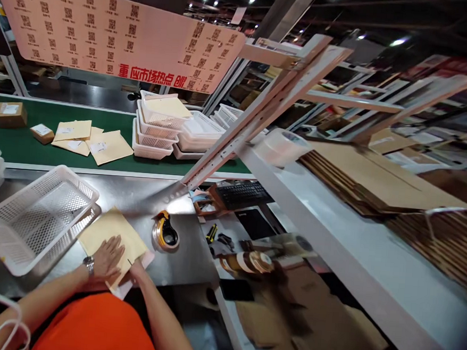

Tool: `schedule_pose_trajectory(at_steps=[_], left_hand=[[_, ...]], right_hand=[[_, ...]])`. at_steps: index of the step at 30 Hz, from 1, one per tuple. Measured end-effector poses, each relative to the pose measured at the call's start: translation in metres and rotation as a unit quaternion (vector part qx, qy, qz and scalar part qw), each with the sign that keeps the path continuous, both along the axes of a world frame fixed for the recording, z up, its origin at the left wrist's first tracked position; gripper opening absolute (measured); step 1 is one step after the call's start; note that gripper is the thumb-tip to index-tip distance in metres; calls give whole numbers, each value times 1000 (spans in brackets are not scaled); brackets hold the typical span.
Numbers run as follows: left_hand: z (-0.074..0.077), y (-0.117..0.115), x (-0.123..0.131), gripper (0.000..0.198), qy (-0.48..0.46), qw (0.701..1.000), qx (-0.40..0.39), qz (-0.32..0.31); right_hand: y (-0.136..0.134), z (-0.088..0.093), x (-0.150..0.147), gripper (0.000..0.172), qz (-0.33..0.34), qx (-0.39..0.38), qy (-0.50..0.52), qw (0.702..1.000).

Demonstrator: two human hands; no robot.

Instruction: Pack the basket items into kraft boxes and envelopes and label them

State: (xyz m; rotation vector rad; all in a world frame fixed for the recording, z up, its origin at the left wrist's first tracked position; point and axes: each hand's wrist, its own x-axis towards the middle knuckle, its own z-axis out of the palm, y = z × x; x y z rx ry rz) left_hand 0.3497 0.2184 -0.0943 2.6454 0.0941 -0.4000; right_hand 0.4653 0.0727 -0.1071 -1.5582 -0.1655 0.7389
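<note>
A yellow padded envelope (112,226) lies on the metal table in front of me, its open end towards my body. My left hand (108,257), with a watch on the wrist, rests flat on the envelope, fingers stretched out. At the envelope's lower right edge is my right hand (137,269); its fingers are hidden, so I cannot tell if they grip the edge or sit inside. Pale whitish flap material (146,258) shows beside it. To the right lies a yellow-and-black tape dispenser (166,233), touched by neither hand.
A white perforated basket (38,220) stands at left. Behind, a green conveyor belt (31,153) carries yellow envelopes (109,146), small cartons (11,114) and stacked baskets (154,137). A slanted metal post (258,107) and a shelf with flat cardboard (377,177) rise at right.
</note>
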Motion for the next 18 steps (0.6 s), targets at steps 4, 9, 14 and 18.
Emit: schedule_pose_trajectory(at_steps=[4, 9, 14, 18], left_hand=[[-9, 9, 7, 83, 58, 998, 32, -7], [-30, -4, 14, 87, 78, 994, 73, 23], [-40, -20, 36, 97, 105, 978, 126, 129], [-44, -14, 55, 106, 76, 985, 132, 85]], right_hand=[[-21, -5, 7, 50, 31, -31, 45, 998], [-61, -12, -4, 41, -7, -110, 20, 994], [-83, -15, -31, 45, 118, -207, -170, 956], [-86, -18, -31, 31, 258, -311, -270, 874]])
